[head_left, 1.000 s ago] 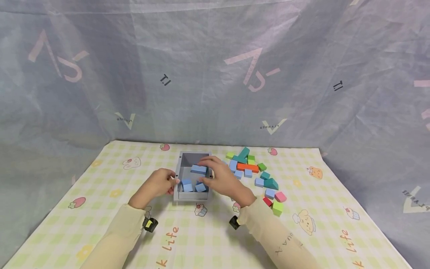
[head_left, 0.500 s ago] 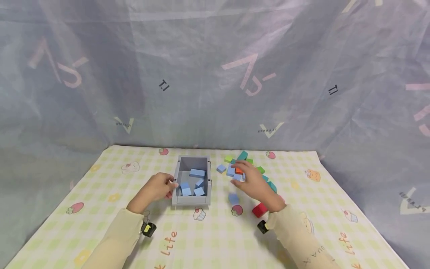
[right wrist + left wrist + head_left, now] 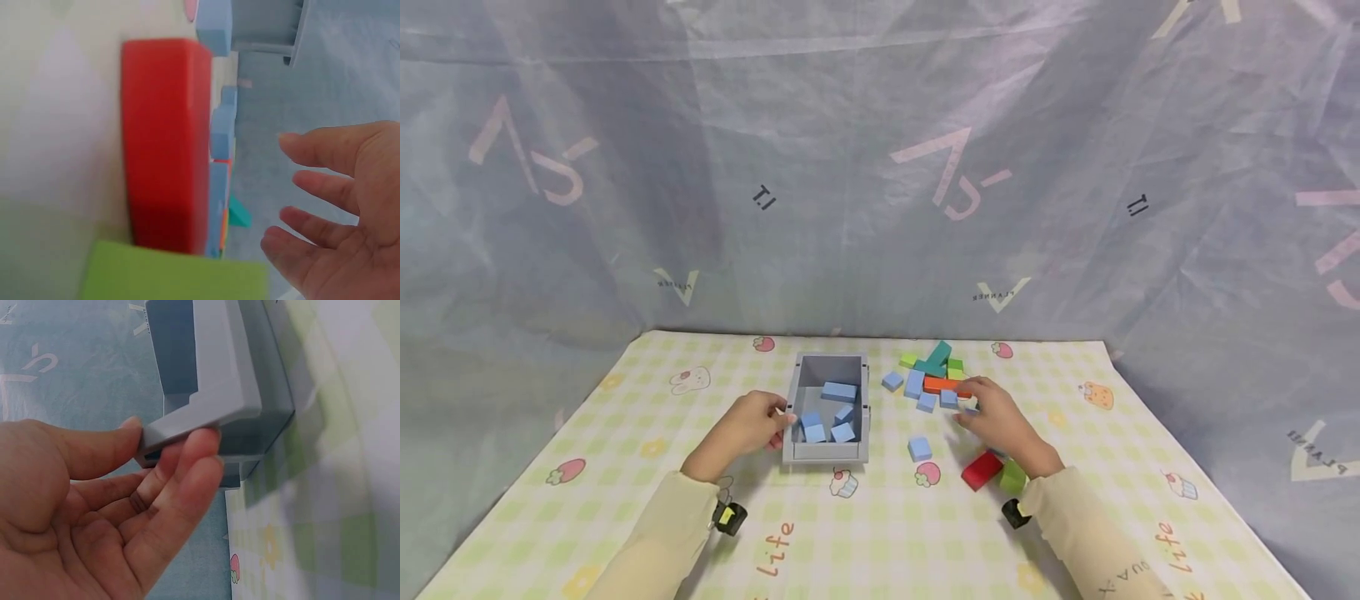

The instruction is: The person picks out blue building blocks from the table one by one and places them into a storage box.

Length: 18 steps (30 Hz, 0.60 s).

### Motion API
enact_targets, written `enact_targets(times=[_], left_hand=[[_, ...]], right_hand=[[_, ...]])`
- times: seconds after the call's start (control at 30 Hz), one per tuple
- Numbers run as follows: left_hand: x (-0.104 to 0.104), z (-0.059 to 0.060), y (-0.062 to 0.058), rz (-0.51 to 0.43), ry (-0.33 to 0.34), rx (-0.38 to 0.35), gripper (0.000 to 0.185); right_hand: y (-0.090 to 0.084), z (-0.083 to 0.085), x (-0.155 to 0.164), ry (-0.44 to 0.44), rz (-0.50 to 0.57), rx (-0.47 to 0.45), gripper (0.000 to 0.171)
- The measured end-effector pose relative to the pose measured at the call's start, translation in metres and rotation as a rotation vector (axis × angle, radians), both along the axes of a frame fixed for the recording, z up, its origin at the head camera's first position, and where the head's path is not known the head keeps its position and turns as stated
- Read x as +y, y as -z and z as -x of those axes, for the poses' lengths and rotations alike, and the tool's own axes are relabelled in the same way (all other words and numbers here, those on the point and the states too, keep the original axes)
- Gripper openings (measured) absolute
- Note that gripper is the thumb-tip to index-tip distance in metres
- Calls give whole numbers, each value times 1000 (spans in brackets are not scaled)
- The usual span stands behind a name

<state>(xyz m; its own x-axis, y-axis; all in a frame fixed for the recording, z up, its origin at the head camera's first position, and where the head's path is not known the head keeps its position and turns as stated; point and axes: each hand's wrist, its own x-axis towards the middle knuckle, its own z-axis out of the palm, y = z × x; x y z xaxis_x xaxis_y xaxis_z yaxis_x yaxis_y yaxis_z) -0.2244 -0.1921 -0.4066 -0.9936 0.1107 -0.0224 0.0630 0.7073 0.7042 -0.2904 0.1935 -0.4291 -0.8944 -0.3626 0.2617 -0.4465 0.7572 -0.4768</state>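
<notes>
Pinching the left edge of the grey bin (image 3: pixel 826 452) just below the centre of the head view, the left hand (image 3: pixel 751 422) holds its rim. Several blue blocks (image 3: pixel 839 392) lie inside the bin, one long one higher up and the others toward its lower end. Right of the frame's centre line, the right hand (image 3: pixel 997 421) is over the edge of a loose group, its thumb and fingers apart, nearest an orange block (image 3: pixel 942 385) and a small blue block (image 3: pixel 949 399); contact is hard to tell here. Teal blocks (image 3: pixel 937 357) sit at the top of that group. Lower down, a red block (image 3: pixel 982 471) lies beside a green block (image 3: pixel 1012 477) on the checked cloth (image 3: pixel 880 550) covering the bench.

In the left wrist view, the thumb is above the bin's rim and the fingers below, narrowed onto it.

In the right wrist view, the red block fills left of centre, the green block the bottom edge; the right hand, at right, has its fingers spread with nothing between them.
</notes>
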Motion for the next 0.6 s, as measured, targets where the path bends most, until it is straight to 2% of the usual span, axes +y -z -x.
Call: enact_targets(times=[0.2, 0.6], left_hand=[[-1, 0, 1, -14, 3, 2, 38], [-1, 0, 1, -26, 0, -2, 39]], right_hand=[[9, 1, 6, 29, -9, -15, 33], [19, 3, 11, 9, -58, -76, 37]])
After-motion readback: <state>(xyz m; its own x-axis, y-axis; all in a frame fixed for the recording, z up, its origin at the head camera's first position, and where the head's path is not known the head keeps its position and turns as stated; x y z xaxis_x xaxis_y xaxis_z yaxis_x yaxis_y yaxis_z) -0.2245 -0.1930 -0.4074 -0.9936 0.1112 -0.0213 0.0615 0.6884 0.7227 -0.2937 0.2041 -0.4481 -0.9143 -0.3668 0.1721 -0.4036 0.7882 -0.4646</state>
